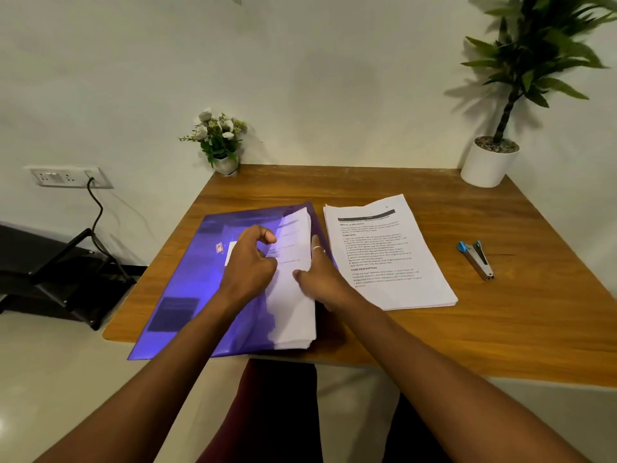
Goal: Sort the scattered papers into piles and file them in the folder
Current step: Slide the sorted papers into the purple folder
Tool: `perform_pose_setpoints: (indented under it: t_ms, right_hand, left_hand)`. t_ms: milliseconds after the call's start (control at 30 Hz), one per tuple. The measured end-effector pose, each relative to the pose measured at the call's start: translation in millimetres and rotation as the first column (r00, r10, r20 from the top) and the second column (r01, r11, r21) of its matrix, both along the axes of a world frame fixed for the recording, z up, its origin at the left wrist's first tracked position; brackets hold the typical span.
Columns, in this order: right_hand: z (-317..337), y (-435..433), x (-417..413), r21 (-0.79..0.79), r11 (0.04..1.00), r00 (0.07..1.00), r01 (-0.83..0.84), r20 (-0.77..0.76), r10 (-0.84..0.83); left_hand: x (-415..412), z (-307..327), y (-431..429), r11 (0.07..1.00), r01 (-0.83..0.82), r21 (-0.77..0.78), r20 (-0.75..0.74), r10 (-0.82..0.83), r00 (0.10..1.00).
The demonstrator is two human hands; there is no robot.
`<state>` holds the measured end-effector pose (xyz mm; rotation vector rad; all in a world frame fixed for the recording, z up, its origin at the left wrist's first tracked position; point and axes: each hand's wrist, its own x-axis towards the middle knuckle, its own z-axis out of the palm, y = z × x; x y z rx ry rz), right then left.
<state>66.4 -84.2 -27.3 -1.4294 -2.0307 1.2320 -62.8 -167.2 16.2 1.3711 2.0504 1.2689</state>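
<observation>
The stack of papers (293,295) lies half inside the purple folder (187,295), its long axis running away from the person, its right long edge showing bare and white past the cover. That edge is what the coming move turns on: it sits directly against the right hand (320,272), whose fingers (315,248) are held straight and flat to the edge, gripping nothing. The stack lies to the left of these fingers, so my guess is that the push needed goes leftward, across the stack's short side and deeper under the cover.

The left hand (252,259) rests on top of the folder, just left of the bare paper. Its fingers are curled at the cover's free edge and appear to hold it up, thumb raised, though the contact itself is hard to make out. Both hands are at the stack; the right is the one placed to drive it.

Out past the right fingers lies a second pile of printed sheets (384,255), just beside the folder and not yet filed, which makes two piles and one folder. Farther right on the table (467,329) is one small stapler (475,259), well apart. At the far edge stand two plants — a small flower pot (222,142) and a tall plant in a white pot (489,165).
</observation>
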Motion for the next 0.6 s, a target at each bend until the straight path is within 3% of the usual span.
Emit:
perform_pose_setpoints:
  t_ms: [67,133,267,433,600]
  right_hand:
    - [0.8,3.9,9.4,0.165,0.986,0.999,0.034,-0.027,-0.030]
    - [-2.7,3.3,15.9,0.276,0.959,0.997,-0.059,0.072,0.040]
    - [-5.7,3.7,13.3,0.291,0.956,0.999,-0.029,-0.010,0.034]
    - [-0.8,1.3,-3.2,0.122,0.992,0.993,-0.044,-0.099,0.056]
    - [3.4,-5.6,-22.1,0.039,0.982,0.979,-0.186,-0.079,0.188]
  left_hand:
    - [-3.5,-0.1,0.6,0.999,-0.050,0.010,0.011,0.050,0.999]
    - [-7.2,0.7,1.3,0.998,-0.066,0.002,0.063,0.066,0.996]
    - [-9.4,2.6,3.4,0.999,0.030,-0.028,0.028,-0.029,0.999]
    - [6.1,9.6,4.9,0.976,0.214,-0.047,-0.114,-0.218,0.969]
    - [3.7,1.8,10.2,0.970,0.243,-0.002,-0.090,-0.242,0.966]
